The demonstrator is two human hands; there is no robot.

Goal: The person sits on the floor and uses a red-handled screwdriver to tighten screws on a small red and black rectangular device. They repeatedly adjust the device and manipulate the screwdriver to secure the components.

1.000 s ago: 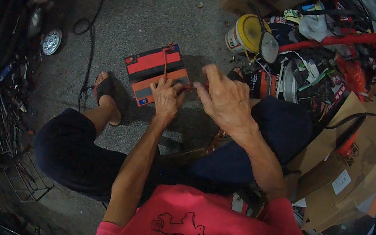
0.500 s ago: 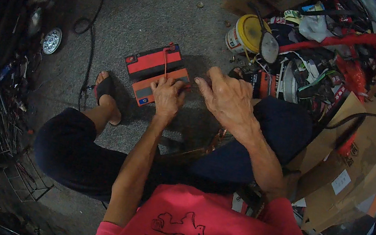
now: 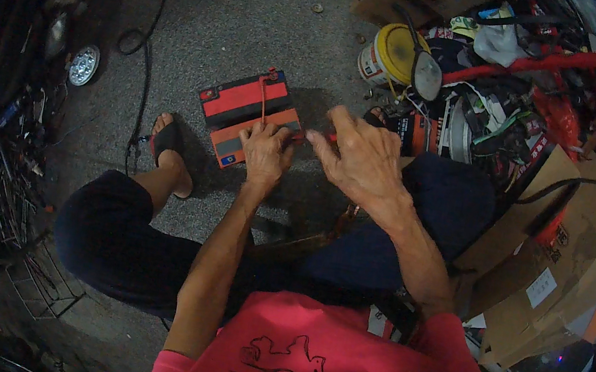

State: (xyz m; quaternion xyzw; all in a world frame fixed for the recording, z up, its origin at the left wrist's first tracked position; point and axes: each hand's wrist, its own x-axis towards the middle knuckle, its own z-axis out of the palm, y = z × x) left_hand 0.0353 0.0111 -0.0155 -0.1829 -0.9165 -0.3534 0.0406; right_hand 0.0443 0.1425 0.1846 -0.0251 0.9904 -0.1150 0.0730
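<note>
Two block-shaped batteries lie side by side on the floor: a red and black battery [image 3: 249,98] on the far side, an orange and grey battery [image 3: 276,123] nearer me. A red wire [image 3: 263,100] runs from the far battery's right corner down toward my left fingers. My left hand [image 3: 265,152] rests over the near battery, fingers curled at its right end; what they pinch is hidden. Just right of it, my right hand [image 3: 364,157] is closed on a thin red piece [image 3: 331,137], its kind unclear, thumb toward the battery's right end.
A yellow-lidded bucket [image 3: 397,51] and a mirror [image 3: 427,76] stand by a heap of parts at right. Cardboard [image 3: 566,249] lies beside my right arm. A round lamp [image 3: 84,65] and a black cable [image 3: 147,71] are at left, near my sandalled foot [image 3: 166,143].
The batteries have shifted very slightly to the right. My right hand has turned a little, and the red piece now shows by its thumb. My left hand stays in place.
</note>
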